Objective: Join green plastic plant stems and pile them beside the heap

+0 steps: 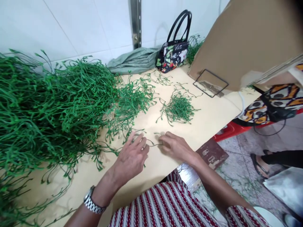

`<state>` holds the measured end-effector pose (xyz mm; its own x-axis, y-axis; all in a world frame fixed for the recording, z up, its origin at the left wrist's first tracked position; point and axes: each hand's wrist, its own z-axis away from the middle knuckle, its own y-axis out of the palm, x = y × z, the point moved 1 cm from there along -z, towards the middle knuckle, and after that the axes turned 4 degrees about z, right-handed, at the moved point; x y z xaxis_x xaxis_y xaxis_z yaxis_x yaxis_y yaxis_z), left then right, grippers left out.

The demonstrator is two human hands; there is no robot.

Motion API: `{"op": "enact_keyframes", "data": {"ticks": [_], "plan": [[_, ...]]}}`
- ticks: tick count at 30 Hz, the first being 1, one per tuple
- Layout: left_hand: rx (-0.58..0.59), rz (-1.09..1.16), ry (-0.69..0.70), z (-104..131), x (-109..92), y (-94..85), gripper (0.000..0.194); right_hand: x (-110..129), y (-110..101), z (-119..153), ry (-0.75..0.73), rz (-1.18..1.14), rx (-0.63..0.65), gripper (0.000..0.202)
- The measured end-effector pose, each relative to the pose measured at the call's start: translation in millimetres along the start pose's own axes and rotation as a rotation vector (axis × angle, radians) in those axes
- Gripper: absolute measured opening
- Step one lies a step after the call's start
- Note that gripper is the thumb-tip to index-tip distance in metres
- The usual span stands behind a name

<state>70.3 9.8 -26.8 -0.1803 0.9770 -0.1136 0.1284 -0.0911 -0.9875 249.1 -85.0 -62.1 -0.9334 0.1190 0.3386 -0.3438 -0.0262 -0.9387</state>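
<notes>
Both my hands work low over the tan tabletop, close together. A thin green artificial-looking stem [153, 145] runs between them. My left hand [133, 154], with bent fingers, is closed on one end of it, the fingertips partly hidden behind the hand. On the other end, my right hand [174, 145] is closed in a pinch. Left of my hands lies a large tangled heap of green stems [63, 104] with small budded tips. A looser bunch [132, 97] spreads from the heap, and a small separate pile of stems [180, 108] sits beyond my right hand.
A floral handbag [171, 56] and a grey-green cloth [134, 60] stand against the wall. The cardboard box [246, 41] with a black wire frame [210, 83] occupies the right. Another person's patterned clothing [272, 102] shows beside a red stool [230, 130].
</notes>
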Motion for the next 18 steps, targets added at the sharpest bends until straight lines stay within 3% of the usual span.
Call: {"op": "enact_keyframes", "data": {"ticks": [3,6,9,12,15,18], "plan": [[0.026,0.031,-0.098,20,11,12.3,0.021,1,6,6,-0.075,0.109,-0.003,0.013],[-0.102,0.082,-0.145,40,20,12.7,0.025,-8,-2,10,-0.096,0.105,-0.065,0.016],[-0.232,0.147,-0.167,53,20,15.1,0.028,-28,-31,9,-0.051,0.043,-0.264,0.016],[-0.350,0.134,-0.179,60,17,20.6,0.027,-54,-62,-2,0.110,0.118,-0.480,0.015],[-0.361,0.017,-0.096,63,18,23.9,0.025,-78,-73,-20,0.289,0.291,-0.453,0.015],[-0.370,-0.092,-0.022,69,23,24.3,0.026,-89,-68,-32,0.320,0.369,-0.379,0.016]]}}
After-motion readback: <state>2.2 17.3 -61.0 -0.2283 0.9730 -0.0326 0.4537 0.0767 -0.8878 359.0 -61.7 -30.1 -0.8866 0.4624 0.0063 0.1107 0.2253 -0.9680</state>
